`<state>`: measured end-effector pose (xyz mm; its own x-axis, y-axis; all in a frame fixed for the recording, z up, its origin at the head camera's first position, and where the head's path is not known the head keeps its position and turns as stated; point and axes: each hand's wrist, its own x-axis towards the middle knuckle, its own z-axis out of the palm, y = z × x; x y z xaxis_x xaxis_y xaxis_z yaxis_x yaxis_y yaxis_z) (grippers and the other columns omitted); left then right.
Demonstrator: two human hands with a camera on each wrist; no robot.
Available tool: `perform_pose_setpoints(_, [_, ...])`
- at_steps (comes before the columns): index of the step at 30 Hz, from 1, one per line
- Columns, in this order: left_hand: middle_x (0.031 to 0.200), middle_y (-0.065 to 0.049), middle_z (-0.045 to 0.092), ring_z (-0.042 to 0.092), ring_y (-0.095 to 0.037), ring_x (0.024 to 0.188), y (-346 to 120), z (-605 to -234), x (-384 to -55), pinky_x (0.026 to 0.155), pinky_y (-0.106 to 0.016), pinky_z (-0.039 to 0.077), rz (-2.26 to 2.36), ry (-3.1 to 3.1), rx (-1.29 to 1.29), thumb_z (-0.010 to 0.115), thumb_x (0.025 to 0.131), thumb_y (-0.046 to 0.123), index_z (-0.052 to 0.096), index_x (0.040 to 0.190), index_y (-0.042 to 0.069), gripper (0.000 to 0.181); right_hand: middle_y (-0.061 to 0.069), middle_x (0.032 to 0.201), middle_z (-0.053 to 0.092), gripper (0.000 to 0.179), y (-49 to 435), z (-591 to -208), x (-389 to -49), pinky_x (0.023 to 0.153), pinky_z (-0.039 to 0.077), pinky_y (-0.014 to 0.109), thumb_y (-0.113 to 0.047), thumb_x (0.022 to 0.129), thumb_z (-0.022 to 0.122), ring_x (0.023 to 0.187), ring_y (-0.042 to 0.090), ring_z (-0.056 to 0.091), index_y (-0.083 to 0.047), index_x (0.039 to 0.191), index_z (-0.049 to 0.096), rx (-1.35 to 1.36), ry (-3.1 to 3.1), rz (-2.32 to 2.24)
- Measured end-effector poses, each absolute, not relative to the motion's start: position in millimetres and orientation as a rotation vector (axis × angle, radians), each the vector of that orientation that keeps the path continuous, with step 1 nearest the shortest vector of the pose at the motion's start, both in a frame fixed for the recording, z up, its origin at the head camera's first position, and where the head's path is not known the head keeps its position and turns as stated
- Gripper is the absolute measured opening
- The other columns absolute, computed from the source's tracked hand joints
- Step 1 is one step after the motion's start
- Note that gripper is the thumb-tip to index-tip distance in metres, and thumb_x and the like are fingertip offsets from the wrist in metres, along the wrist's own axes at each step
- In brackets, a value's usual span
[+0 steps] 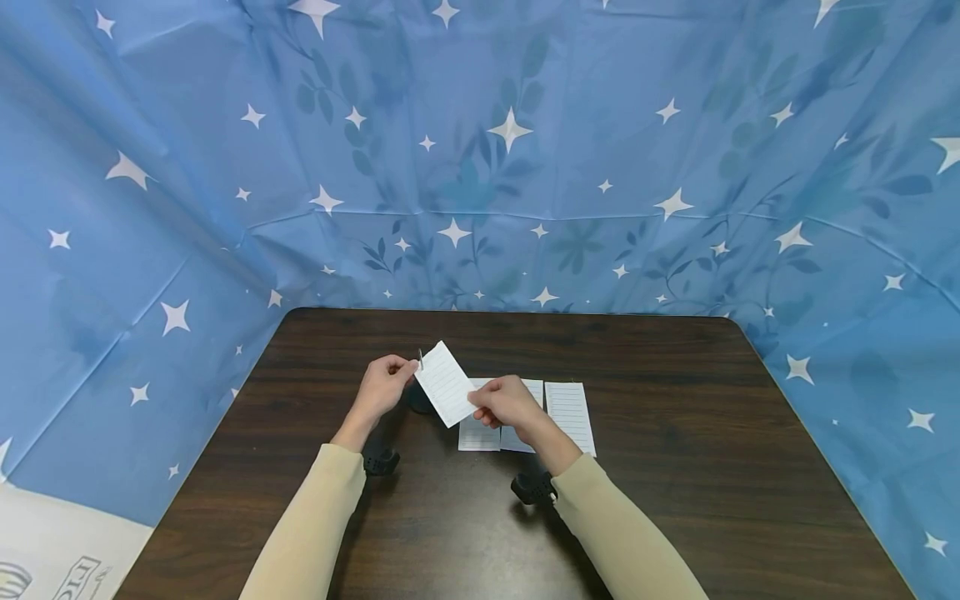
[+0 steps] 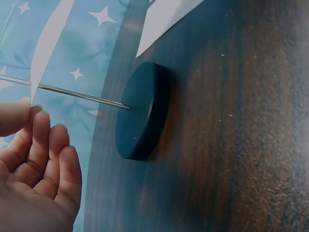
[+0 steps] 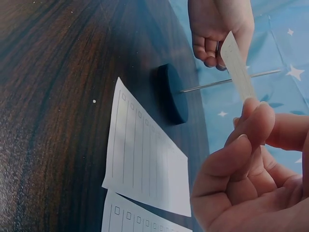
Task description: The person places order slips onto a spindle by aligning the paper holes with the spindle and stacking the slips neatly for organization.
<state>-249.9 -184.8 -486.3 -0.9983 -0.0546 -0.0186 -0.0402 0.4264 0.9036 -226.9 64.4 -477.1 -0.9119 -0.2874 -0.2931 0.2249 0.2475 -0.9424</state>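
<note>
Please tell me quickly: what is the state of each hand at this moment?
Left hand: closed, pinching the raised paper near the metal rod.
Right hand: closed, pinching the same paper at its other side.

Left sleeve [image 1: 309, 527]: long, plain, pale yellow, ending at the wrist. Right sleeve [image 1: 617, 527]: matching in colour and length. Left wrist camera [image 1: 382, 462]: black, compact, rounded. Right wrist camera [image 1: 531, 489]: black, likewise compact. Left hand [image 1: 382, 386], right hand [image 1: 512, 402]: both bare.
</note>
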Motion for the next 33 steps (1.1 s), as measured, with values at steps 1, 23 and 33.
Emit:
perform_pose_setpoints(1, [0.094, -0.016, 0.066, 0.06, -0.028, 0.083, -185, -487, -250, 0.068, -0.034, 0.044, -1.661, -2.647, 0.086, 0.062, 0.103, 0.026, 0.071, 0.102, 0.0, 0.028, 0.004, 0.067, 0.067, 0.022, 64, -478, -227, 0.059, 0.049, 0.027, -0.018, 0.096, 0.069, 0.057, 0.012, 0.058, 0.003, 0.101, 0.072, -0.059, 2.124, -1.699])
perform_pose_setpoints(23, [0.087, -0.009, 0.065, 0.055, -0.023, 0.078, -187, -502, -251, 0.072, -0.035, 0.044, -1.471, -2.731, 0.048, 0.065, 0.1, 0.027, 0.072, 0.098, 0.001, 0.027, 0.003, 0.061, 0.064, 0.019, 60, -494, -230, 0.05, 0.045, 0.023, -0.015, 0.095, 0.07, 0.05, 0.008, 0.056, 0.001, 0.085, 0.072, -0.031, 2.249, -1.596])
perform_pose_setpoints(33, [0.085, -0.007, 0.062, 0.054, -0.022, 0.075, -185, -510, -251, 0.071, -0.036, 0.043, -1.388, -2.774, 0.029, 0.064, 0.101, 0.027, 0.071, 0.097, 0.003, 0.026, 0.003, 0.06, 0.064, 0.018, 57, -495, -228, 0.049, 0.045, 0.023, -0.013, 0.094, 0.071, 0.05, 0.009, 0.056, -0.001, 0.081, 0.07, -0.044, 2.344, -1.488])
